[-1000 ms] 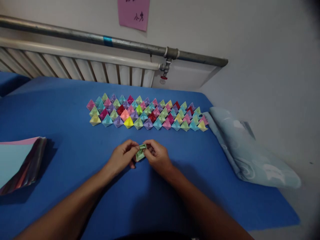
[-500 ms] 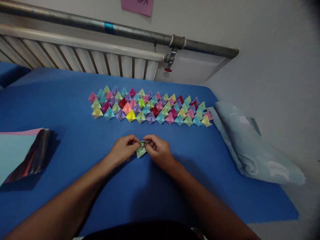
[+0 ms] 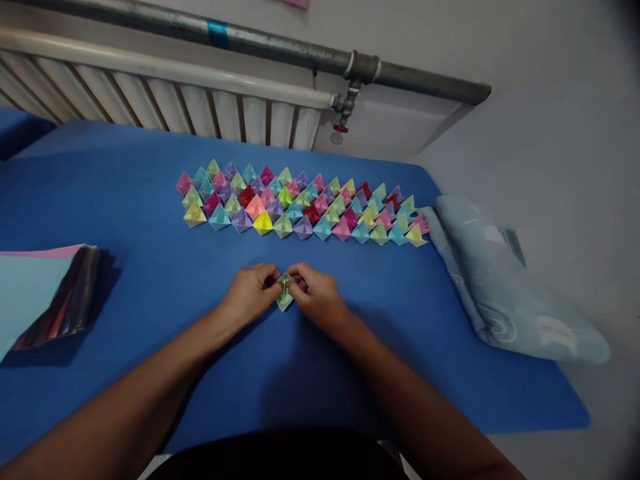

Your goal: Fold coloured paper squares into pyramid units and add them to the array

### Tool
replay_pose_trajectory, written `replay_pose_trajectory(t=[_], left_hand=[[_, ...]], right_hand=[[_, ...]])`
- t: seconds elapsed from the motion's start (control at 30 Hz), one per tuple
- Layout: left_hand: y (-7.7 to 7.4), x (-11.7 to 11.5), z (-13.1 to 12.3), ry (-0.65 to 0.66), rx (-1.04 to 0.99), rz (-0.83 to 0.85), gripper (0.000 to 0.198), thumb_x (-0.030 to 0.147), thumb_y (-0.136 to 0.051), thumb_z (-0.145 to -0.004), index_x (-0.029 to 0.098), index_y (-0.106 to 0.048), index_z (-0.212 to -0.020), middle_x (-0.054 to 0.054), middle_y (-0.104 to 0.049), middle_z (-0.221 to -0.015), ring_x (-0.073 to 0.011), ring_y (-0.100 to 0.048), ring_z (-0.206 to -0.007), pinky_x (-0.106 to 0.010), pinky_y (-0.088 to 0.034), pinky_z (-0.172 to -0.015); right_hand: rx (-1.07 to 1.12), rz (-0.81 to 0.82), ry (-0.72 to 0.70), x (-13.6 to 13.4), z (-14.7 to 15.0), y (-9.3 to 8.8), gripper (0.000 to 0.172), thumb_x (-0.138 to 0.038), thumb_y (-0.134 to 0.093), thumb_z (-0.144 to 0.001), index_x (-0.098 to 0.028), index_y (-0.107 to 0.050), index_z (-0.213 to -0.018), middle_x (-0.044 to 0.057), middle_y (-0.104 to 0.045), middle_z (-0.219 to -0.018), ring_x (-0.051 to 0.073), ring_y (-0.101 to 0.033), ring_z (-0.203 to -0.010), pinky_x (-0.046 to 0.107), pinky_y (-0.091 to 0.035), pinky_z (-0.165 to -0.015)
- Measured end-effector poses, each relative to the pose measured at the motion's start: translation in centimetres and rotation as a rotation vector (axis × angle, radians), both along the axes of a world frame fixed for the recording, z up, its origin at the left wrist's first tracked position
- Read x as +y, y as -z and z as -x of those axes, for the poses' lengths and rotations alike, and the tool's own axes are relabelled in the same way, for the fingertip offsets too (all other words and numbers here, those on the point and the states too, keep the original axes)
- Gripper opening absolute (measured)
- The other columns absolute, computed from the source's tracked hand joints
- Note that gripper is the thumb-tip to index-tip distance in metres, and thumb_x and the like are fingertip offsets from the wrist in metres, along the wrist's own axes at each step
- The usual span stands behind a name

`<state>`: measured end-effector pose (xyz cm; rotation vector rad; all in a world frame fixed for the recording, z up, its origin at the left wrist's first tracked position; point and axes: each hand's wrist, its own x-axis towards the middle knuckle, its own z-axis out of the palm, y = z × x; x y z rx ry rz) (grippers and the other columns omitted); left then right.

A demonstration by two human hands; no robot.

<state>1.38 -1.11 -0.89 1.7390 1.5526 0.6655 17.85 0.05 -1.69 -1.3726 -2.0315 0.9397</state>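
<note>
Between both hands, above the blue table, is a small light green folded paper boat. My left hand pinches its left side with thumb and fingers. On the other side my right hand grips it the same way, thumb near the middle fold. Fingertips cover parts of the paper's sides. Beyond the hands lie rows of folded paper boats in many colours, set close together.
At the left, a stack of coloured paper sheets rests on the blue table. A folded pale blue-green blanket lies at the right against the wall. Behind the table run a radiator, a metal pipe and a valve.
The green paper has turned slightly and now looks narrower and more diamond-shaped, its inner folds drawn together. Both hands keep hold of it. The camera view has tilted down a little.
</note>
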Motion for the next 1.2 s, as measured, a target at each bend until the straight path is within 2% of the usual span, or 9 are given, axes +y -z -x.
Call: replay_pose_trajectory(t=[0.1,0.23,0.4,0.8,1.0,1.2], left_hand=[[-0.2,-0.2,0.0,0.02,0.156,-0.075,0.01,0.016,-0.059,-0.078,0.019,-0.058,-0.069,0.001,-0.059,-0.069,-0.0136,-0.054,-0.066,-0.026,-0.038,-0.064],[-0.2,-0.5,-0.2,0.054,0.296,-0.12,0.011,0.016,-0.056,-0.082,0.018,-0.06,-0.071,-0.001,-0.058,-0.071,-0.0153,-0.053,-0.066,-0.027,-0.037,-0.063],[-0.1,-0.6,-0.3,0.087,0.397,-0.119,0.012,0.021,-0.054,-0.087,0.017,-0.062,-0.078,-0.004,-0.06,-0.077,-0.0171,-0.054,-0.068,-0.029,-0.036,-0.062],[-0.6,-0.3,0.1,0.169,0.433,-0.12,0.012,0.018,-0.053,-0.085,0.019,-0.059,-0.075,-0.002,-0.058,-0.075,-0.0164,-0.053,-0.068,-0.028,-0.035,-0.062],[-0.2,0.2,0.6,0.19,0.347,-0.155,0.013,0.016,-0.054,-0.083,0.02,-0.056,-0.07,0.0,-0.056,-0.07,-0.0159,-0.054,-0.069,-0.028,-0.037,-0.064],[-0.5,0.1,0.7,0.161,0.291,-0.098,0.008,0.02,-0.058,-0.082,0.019,-0.06,-0.074,0.0,-0.059,-0.072,-0.0144,-0.054,-0.067,-0.026,-0.038,-0.061]], right_hand=[[-0.151,-0.042,-0.027,-0.1,0.2,-0.6,0.007,-0.019,-0.056,-0.087,-0.02,-0.062,-0.088,-0.001,-0.063,-0.078,0.013,-0.055,-0.071,0.024,-0.037,-0.066],[-0.319,-0.084,-0.062,-0.1,0.4,-1.1,0.013,-0.019,-0.054,-0.09,-0.019,-0.059,-0.078,0.002,-0.062,-0.08,0.014,-0.053,-0.074,0.026,-0.034,-0.067],[-0.41,-0.072,-0.078,0.0,0.6,-1.3,0.012,-0.022,-0.053,-0.091,-0.019,-0.06,-0.081,0.001,-0.062,-0.082,0.014,-0.051,-0.073,0.026,-0.03,-0.065],[-0.513,-0.053,-0.08,0.2,0.9,-1.6,0.015,-0.023,-0.05,-0.092,-0.019,-0.063,-0.086,0.002,-0.064,-0.084,0.014,-0.052,-0.073,0.028,-0.026,-0.062],[-0.44,-0.067,-0.073,0.3,0.8,-1.6,0.014,-0.022,-0.052,-0.092,-0.02,-0.061,-0.081,0.001,-0.063,-0.081,0.013,-0.05,-0.072,0.026,-0.027,-0.062],[-0.256,0.021,-0.077,0.4,0.3,-1.6,0.005,-0.018,-0.061,-0.082,-0.019,-0.058,-0.078,-0.002,-0.06,-0.077,0.011,-0.049,-0.068,0.024,-0.03,-0.062]])
